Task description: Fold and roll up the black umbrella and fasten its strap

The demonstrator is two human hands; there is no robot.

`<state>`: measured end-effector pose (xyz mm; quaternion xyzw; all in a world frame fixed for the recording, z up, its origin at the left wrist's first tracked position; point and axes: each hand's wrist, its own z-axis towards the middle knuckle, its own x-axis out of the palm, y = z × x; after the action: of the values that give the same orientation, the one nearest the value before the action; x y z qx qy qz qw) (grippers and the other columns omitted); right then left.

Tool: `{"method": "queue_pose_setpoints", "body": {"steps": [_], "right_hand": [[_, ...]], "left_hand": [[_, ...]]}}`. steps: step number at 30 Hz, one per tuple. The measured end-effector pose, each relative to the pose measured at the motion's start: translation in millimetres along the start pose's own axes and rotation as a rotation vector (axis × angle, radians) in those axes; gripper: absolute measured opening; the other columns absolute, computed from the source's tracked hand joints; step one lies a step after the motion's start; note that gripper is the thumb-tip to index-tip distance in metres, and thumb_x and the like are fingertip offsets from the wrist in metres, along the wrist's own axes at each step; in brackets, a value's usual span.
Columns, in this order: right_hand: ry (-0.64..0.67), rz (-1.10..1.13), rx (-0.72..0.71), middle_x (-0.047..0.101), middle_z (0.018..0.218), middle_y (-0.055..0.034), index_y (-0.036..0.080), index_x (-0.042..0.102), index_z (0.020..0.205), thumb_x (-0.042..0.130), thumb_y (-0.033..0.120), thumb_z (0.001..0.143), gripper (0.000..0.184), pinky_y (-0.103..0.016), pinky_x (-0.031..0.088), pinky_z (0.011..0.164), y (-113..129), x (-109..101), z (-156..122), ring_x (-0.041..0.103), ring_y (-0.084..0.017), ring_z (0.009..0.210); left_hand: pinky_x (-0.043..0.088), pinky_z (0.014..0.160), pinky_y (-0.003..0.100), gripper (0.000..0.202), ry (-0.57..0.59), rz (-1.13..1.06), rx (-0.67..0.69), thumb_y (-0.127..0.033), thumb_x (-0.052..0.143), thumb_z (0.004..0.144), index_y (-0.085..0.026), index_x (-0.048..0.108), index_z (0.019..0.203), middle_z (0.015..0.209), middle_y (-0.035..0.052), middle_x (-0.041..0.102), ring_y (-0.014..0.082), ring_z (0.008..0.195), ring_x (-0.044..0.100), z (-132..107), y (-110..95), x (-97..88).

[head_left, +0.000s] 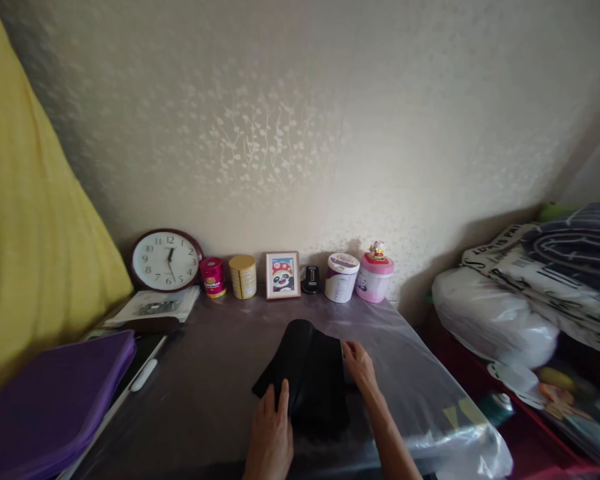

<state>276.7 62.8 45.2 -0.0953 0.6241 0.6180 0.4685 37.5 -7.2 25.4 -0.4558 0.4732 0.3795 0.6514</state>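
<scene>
Nearest the near edge of the dark worktop (205, 387) covered with clear plastic sheeting, the left grip (271, 430) lies against the near-left side of a matt black folded piece of soft fabric (317, 383); I cannot tell whether its fingers and thumb close on the material. The fabric sits about midway between the left and right edges, in the nearer half, plain and dark all over, with a rounded fold at its far end, a crease down the middle and a pointed corner flaring toward the left edge. Its long axis runs roughly near to far, the narrower, rounded end pointing to the far edge and the wider end toward the near edge. Slightly farther off, the right grip (361, 367) pinches the fabric's right-hand border between bent fingers and thumb. Along the far edge stand a wood-framed panda picture (283, 275) and, toward the far-right corner, a pink lidded tub (374, 280).
</scene>
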Motion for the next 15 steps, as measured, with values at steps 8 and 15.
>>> {"method": "queue_pose_setpoints", "body": {"steps": [8,15], "right_hand": [[0.059,0.221,0.06,0.069,0.082,-0.0079,0.018,0.063,0.092,0.041,0.051,0.075,0.043,-0.03,0.046,0.071,2,-4,-57,0.064,-0.023,0.079],[0.038,0.145,0.03,0.068,0.088,-0.0077,0.018,0.059,0.103,0.044,0.048,0.076,0.043,-0.033,0.045,0.074,14,-7,-67,0.063,-0.024,0.082]], "left_hand": [[0.042,0.094,0.036,0.058,-0.141,0.023,0.049,-0.005,0.028,0.08,-0.013,0.027,0.137,0.129,0.0183,0.047,0.0229,0.116,0.049,-3,4,6.8],[0.043,0.092,0.035,0.063,-0.192,0.033,0.053,-0.003,0.027,0.079,-0.01,0.014,0.14,0.127,0.0182,0.049,0.022,0.114,0.05,-2,3,8.6]]}}
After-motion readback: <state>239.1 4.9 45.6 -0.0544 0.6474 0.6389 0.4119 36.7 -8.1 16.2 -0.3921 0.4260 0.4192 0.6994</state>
